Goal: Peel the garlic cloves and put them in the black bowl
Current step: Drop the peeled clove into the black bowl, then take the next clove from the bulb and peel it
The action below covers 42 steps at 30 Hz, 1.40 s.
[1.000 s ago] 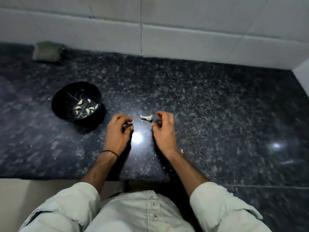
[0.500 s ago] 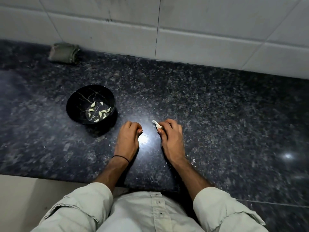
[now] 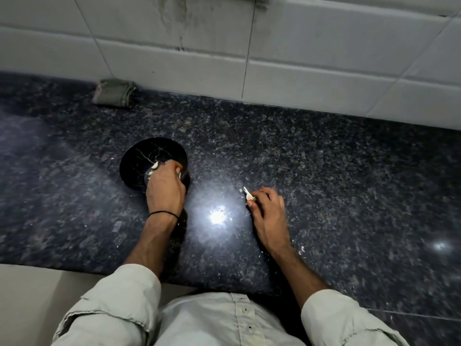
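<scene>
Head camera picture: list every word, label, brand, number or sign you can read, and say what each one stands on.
No readable text anywhere in this view.
Round black bowl: only pale vein lines, no lettering.
White wall tiles, dark speckled stone counter, folded grey-green cloth, pale shirt: unmarked.
White garlic piece pinched by the right hand: unmarked.

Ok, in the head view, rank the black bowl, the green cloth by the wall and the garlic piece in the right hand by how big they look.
1. black bowl
2. green cloth, though it lies farther back, so its true size is unsure
3. garlic piece, by far the smallest
</scene>
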Tool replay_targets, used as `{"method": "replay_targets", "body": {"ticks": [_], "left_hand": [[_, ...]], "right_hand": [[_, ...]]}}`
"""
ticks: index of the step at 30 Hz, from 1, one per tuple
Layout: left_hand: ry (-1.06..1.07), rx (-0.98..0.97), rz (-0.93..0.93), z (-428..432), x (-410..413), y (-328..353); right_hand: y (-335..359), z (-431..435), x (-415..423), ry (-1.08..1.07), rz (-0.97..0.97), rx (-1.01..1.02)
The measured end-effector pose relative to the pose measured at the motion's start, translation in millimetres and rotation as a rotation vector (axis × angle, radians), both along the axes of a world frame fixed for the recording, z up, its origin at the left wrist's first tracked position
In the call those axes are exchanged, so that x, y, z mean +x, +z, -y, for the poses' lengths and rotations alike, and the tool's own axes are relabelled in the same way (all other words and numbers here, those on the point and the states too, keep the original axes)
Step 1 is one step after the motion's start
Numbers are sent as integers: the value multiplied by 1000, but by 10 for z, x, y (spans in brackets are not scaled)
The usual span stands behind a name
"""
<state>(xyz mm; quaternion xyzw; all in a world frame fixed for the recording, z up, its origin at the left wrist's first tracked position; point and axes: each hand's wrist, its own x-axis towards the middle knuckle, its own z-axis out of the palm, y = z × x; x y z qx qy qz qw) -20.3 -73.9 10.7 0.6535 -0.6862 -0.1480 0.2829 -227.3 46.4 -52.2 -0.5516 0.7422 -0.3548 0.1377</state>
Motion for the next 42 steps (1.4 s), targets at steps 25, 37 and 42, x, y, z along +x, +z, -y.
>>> {"method": "replay_targets", "body": {"ticks": [25,37,42], "left_hand": [[-365,689,-1185,-757,-719,-78],[-415,699,-1186,-773,-794,-106],[-464,702,-1182,-771,-838,-64]], "right_hand": [[464,-236,376,-87,842,-158],[547,-423,317,-192,650,-96],[600,-408,273,-218,584,-199]]}}
